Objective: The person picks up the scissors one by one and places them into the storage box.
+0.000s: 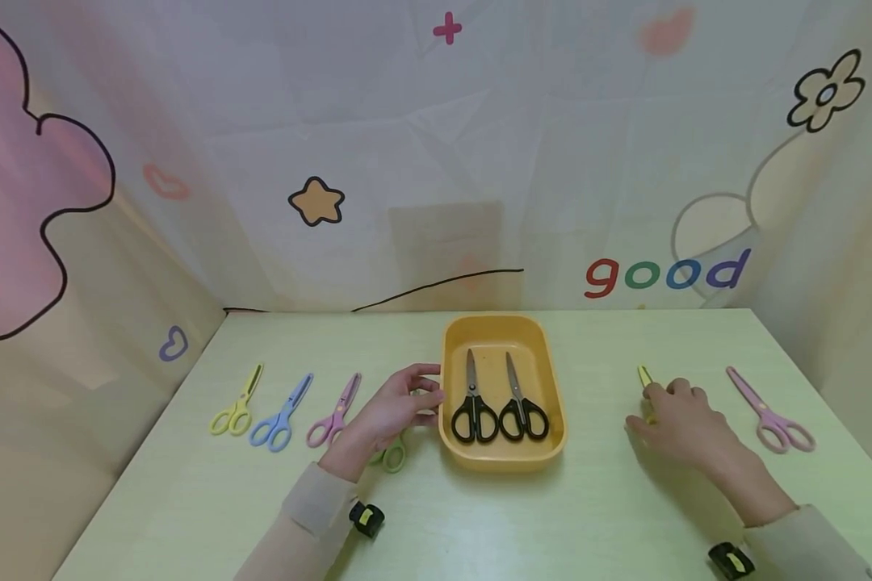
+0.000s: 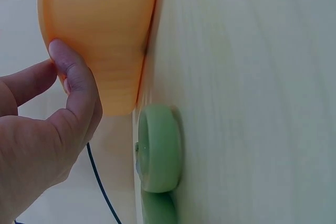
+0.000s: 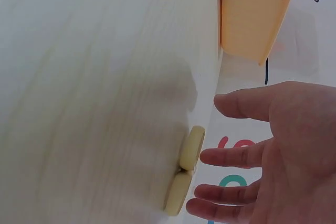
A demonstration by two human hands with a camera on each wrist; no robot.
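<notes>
My left hand [image 1: 400,403] touches the left side of a yellow-orange plastic tray [image 1: 503,464], with fingertips at its outer wall. Inside the tray lie two pairs of black-handled scissors [image 1: 474,418], blades pointing away. Beneath the left hand are green scissors [image 1: 394,458], mostly covered in the head view; a green handle loop [image 2: 163,148] shows in the left wrist view. My right hand [image 1: 679,424] hovers over yellow scissors [image 1: 644,375], thumb and fingers spread apart. Seen from the right wrist, its fingertips are close by the yellow handle loops [image 3: 192,148]; contact is unclear.
Left of the tray, yellow scissors [image 1: 241,403], blue scissors [image 1: 282,415] and pink scissors [image 1: 337,411] lie in a row on the pale table [image 1: 610,524]. Other pink scissors [image 1: 770,415] are right of my right hand. A printed curtain [image 1: 378,105] hangs behind the table.
</notes>
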